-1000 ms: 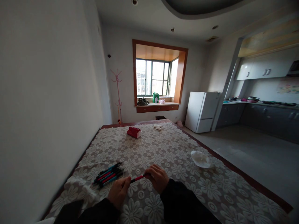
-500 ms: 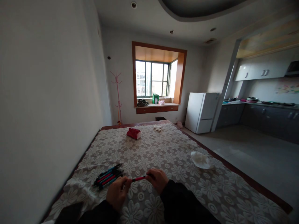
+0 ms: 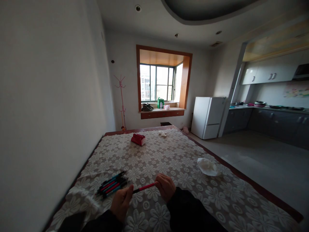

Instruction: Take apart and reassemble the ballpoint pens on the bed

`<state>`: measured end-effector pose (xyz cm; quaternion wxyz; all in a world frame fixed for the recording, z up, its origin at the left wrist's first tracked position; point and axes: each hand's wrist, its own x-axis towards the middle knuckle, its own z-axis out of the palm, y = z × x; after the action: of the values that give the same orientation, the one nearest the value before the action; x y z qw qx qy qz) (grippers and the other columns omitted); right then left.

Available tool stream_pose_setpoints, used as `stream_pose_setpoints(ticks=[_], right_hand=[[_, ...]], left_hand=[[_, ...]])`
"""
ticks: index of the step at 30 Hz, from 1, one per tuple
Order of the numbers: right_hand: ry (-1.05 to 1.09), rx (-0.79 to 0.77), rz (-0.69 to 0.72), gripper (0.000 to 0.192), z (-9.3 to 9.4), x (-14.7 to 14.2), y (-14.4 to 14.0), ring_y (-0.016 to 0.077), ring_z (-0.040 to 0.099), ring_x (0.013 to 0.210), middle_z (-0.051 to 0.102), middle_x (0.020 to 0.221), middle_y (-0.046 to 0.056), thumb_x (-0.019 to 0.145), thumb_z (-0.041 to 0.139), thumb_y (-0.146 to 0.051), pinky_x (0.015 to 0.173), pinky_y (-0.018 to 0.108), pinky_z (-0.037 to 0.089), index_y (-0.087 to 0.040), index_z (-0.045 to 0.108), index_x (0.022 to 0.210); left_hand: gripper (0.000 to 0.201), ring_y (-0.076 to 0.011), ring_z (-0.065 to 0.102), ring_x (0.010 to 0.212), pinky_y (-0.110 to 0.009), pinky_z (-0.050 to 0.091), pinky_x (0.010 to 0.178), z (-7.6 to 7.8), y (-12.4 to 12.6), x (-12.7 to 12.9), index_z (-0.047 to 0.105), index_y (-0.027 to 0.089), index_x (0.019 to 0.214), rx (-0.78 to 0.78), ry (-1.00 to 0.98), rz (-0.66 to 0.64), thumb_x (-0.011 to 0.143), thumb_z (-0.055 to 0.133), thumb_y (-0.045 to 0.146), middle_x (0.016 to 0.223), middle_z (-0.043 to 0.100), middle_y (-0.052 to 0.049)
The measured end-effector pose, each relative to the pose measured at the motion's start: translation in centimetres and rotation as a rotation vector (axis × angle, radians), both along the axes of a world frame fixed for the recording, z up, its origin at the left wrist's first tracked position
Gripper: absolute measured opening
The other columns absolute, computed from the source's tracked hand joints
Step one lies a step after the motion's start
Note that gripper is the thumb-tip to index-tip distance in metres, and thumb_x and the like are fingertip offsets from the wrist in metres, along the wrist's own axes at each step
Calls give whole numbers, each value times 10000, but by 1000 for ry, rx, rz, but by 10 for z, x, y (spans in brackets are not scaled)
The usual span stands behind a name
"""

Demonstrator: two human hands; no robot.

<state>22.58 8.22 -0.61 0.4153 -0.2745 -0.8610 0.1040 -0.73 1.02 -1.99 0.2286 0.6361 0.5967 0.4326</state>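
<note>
A red and black pen (image 3: 147,187) spans the gap between my two hands, just above the tablecloth. Its black end is pinched by my left hand (image 3: 121,200), thumb and fingers closed. Around its red end the fingers of my right hand (image 3: 165,187) are curled, hiding the tip. To the left of my left hand lies a bundle of pens (image 3: 112,185), black with blue and red parts, side by side on the cloth.
The flowered tablecloth (image 3: 156,162) covers a long table beside a wall. Farther along it sit a red tissue pack (image 3: 138,139) and a small crumpled scrap (image 3: 162,134). A white crumpled tissue (image 3: 207,166) lies on the right. A dark flat object (image 3: 72,221) rests at bottom left.
My hands have drawn slightly apart, with the right hand shifted a little right. More of the pen shows between them, its red length toward the right hand and black toward the left.
</note>
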Motion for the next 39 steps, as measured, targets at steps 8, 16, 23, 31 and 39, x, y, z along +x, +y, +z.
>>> stream_pose_setpoints(ticks=[8, 16, 23, 31, 39], right_hand=[[-33, -163, -9, 568, -9, 0, 7, 106, 393, 487, 386, 513, -25, 990, 195, -512, 515, 258, 262, -198, 387, 558], [60, -272, -18, 478, -5, -1, 6, 100, 408, 536, 458, 592, -40, 935, 352, -594, 534, 230, 295, -186, 533, 764], [108, -251, 27, 436, -1, 0, 1, 105, 422, 568, 440, 607, -36, 944, 368, -533, 576, 238, 325, -184, 516, 728], [43, -234, 114, 395, 3, 2, -5, 114, 449, 575, 479, 630, -22, 957, 360, -493, 576, 240, 335, -188, 570, 818], [-30, -194, 133, 296, 1, -1, -6, 113, 483, 585, 548, 662, -12, 870, 557, -480, 583, 223, 382, -192, 587, 809]], left_hand=[[499, -129, 488, 582, -228, 338, 562, 6, -2, 2, 536, 174, 669, 29, 64, -74, 898, 362, 582, 612, 522, 5], [498, -143, 494, 555, -226, 349, 536, 6, 0, -2, 624, 188, 718, -6, 91, 32, 881, 385, 595, 579, 549, 13], [551, -113, 408, 494, -232, 287, 503, 2, -1, -1, 432, 188, 511, 10, 83, 22, 900, 332, 565, 492, 440, 22], [565, -98, 254, 480, -274, 195, 500, -5, 2, -2, 247, 208, 483, -55, 18, -1, 888, 297, 599, 488, 243, 41], [519, -102, 349, 510, -236, 275, 507, 6, -1, 1, 394, 189, 529, -10, -54, -24, 882, 372, 569, 515, 359, 40]])
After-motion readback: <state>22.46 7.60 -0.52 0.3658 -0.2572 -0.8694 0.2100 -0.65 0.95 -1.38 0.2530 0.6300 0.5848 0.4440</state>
